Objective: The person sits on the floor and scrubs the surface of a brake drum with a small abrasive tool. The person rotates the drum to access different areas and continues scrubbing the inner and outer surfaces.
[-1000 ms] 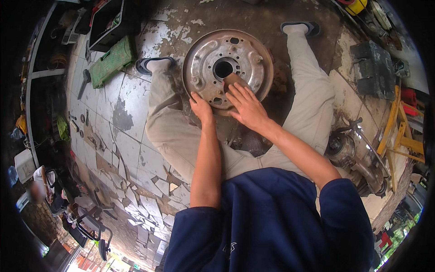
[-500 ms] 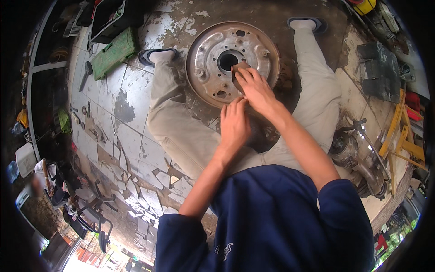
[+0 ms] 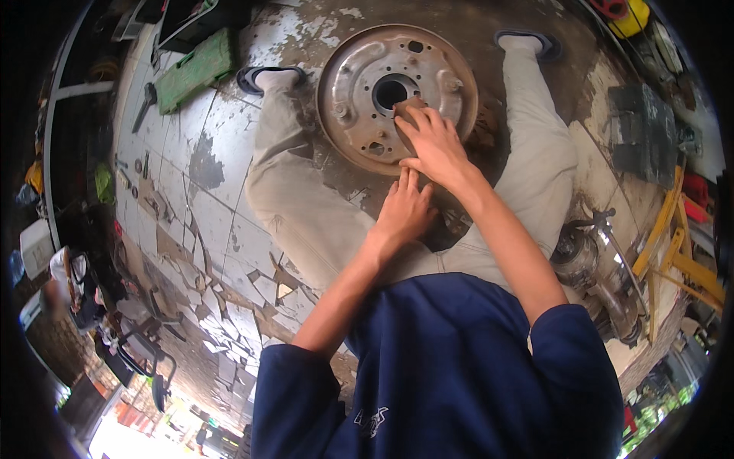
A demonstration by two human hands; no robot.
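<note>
Round metal disc (image 3: 355,126) lies btwn the person's legs (image 3: 531,122), beyond both hands, w/ its dark ctr hole (image 3: 390,95) facing up. R hand (image 3: 440,149) is over the disc's near-R part, fingers a bit spread & laid on a thin brown piece (image 3: 413,102) just R of the hole; thumb sticks out L twd the near rim. Piece sits btwn those fingers & the metal, its far end poking past the fingertips; can't tell if the hand pinches it or only presses it flat. L hand (image 3: 405,210) is at the disc's near edge, lower than the R, fingers loosely bent & pointing at the rim, close under the R thumb. Looks released, w/ nothing visible in it; can't tell if its fingertips touch rim or thumb. So most of the disc is uncovered, up & L of the hands. Green case (image 3: 197,70) lies on the floor to the far L, dark box (image 3: 644,131) to the far R; nearer on the R, a metal assembly (image 3: 577,256) w/ a long rod. Broken tiles (image 3: 229,325) lie lower L.
</note>
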